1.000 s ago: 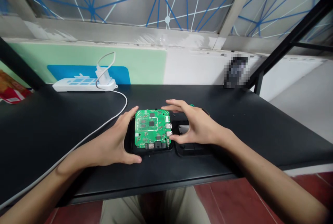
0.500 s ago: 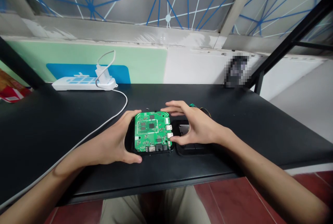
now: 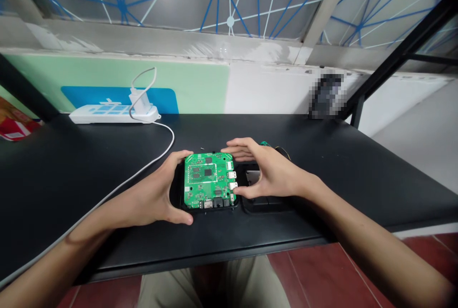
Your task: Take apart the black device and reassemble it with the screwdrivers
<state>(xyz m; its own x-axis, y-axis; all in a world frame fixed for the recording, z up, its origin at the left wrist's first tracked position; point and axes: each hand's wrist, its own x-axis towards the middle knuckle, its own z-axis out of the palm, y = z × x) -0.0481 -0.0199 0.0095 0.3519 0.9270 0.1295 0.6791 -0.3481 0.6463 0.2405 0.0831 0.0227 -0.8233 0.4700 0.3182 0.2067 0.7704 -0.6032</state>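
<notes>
Hands, two, bare. Left hand [image 3: 153,196]: spread wide and gripping the left end of the black casing [image 3: 176,193], fingertips at the far edge, thumb at the near edge. Right hand [image 3: 274,173]: curved, holding the right side of the green circuit board [image 3: 203,174] between thumb and fingers, thumb by the lower port, fingertips at the far right corner.

Circuit board, one: component side up, set in the casing on the tabletop, between the hands. Metal USB ports [image 3: 232,175], two, one behind the other along its right edge; further connectors along the near edge, too small to count surely.

Second black case part [image 3: 266,205], one: just right of the board, lying flat, partly hidden beneath the right hand. Green wire [image 3: 264,143], one bit visible, behind the right hand.

Black tabletop [image 3: 358,174], one. White power strip [image 3: 80,115], one, at the back left, against the wall. White charger [image 3: 140,101], one, plugged into it. White cable [image 3: 143,171], one, looping from the charger down past the left forearm. Red packet [image 3: 16,126], one, far left, partly cut off. Dark pixelated object [image 3: 325,95], one, upright, back right.

Trouser legs [image 3: 252,284], two, below the table edge.
</notes>
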